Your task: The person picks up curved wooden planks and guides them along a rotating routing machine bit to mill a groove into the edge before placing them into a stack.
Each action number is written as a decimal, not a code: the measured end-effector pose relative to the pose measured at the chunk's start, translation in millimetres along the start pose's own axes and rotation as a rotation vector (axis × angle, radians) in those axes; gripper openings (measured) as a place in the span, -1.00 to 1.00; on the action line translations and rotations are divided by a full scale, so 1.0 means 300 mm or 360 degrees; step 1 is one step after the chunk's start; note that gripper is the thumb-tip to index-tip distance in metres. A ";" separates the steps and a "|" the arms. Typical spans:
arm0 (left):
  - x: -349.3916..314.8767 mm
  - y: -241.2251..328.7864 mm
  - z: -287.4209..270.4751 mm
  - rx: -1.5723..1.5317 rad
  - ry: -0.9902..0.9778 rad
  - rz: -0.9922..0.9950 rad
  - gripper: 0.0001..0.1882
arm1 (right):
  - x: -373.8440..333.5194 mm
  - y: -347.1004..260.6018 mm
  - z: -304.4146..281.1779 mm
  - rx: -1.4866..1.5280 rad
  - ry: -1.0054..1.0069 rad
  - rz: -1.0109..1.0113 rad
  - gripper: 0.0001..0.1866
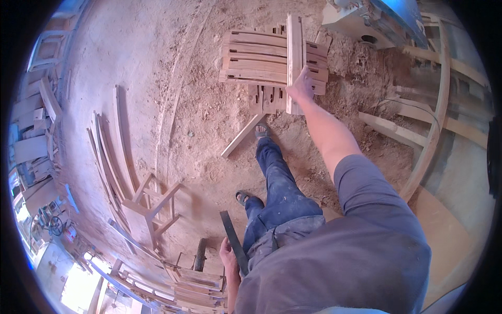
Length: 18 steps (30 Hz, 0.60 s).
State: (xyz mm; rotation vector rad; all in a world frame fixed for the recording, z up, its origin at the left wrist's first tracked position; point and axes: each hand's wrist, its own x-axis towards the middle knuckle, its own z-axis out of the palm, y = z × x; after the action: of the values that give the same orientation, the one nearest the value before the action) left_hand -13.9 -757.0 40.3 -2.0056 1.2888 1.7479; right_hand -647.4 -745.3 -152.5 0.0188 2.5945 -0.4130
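Observation:
My right hand (301, 88) reaches out ahead and grips a long pale wooden board (295, 47) by its edge near the lower end. The board lies across or is held just over a stack of wooden slats (256, 63) with slots cut near their ends; whether it touches them I cannot tell. More slotted pieces (267, 98) show beneath that stack. Down by my hip, my left hand (228, 255) is closed on a dark flat strip (234, 238), which tilts up past the fingers. The strip's lower end is hidden against my clothes.
A loose wooden slat (242, 136) lies by my front foot. To the left stand an upturned wooden stool (149, 209) and long boards (120, 141). A machine (366, 26) is at the far right, near a timber frame (434, 120). Sawdust covers the floor (209, 120).

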 end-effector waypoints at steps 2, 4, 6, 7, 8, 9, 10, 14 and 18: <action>0.011 0.016 0.052 -0.0001 -0.0016 0.0098 -0.41 | -0.039 -0.020 0.003 -0.0103 -0.0159 0.0031 0.15; -0.014 0.093 0.102 -0.0091 0.0079 0.0141 -0.46 | -0.076 -0.031 -0.007 -0.0200 -0.0203 0.0058 0.14; -0.039 0.098 0.117 -0.0180 0.0150 0.0233 -0.50 | -0.112 -0.016 -0.008 -0.0227 -0.0220 0.0016 0.19; -0.044 0.086 0.113 -0.0146 0.0174 0.0227 -0.51 | -0.127 -0.003 0.004 -0.0242 -0.0230 -0.0018 0.22; -0.054 0.068 0.109 -0.0130 0.0223 0.0219 -0.51 | -0.140 0.001 0.032 -0.0295 -0.0178 -0.0039 0.17; -0.060 0.046 0.099 -0.0123 0.0273 0.0206 -0.51 | -0.124 0.072 0.072 -0.0270 -0.0173 -0.0221 0.08; -0.068 0.003 0.080 -0.0094 0.0303 0.0219 -0.51 | -0.161 0.076 0.115 -0.0351 -0.0168 -0.0295 -0.06; -0.126 -0.213 -0.006 -0.0086 0.0557 0.0361 -0.60 | -0.442 0.053 0.167 -0.0536 -0.0401 -0.0544 -0.38; -0.224 -0.427 -0.188 -0.0059 0.0774 0.0378 -0.66 | -0.390 0.364 0.539 -0.0711 -0.0525 -0.1608 -0.73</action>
State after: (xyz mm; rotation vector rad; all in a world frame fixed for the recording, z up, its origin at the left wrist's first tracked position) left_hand 120.2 -683.1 66.2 -2.4895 1.7053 1.4204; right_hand -457.4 -681.3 -260.0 -1.4076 2.1238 -0.1289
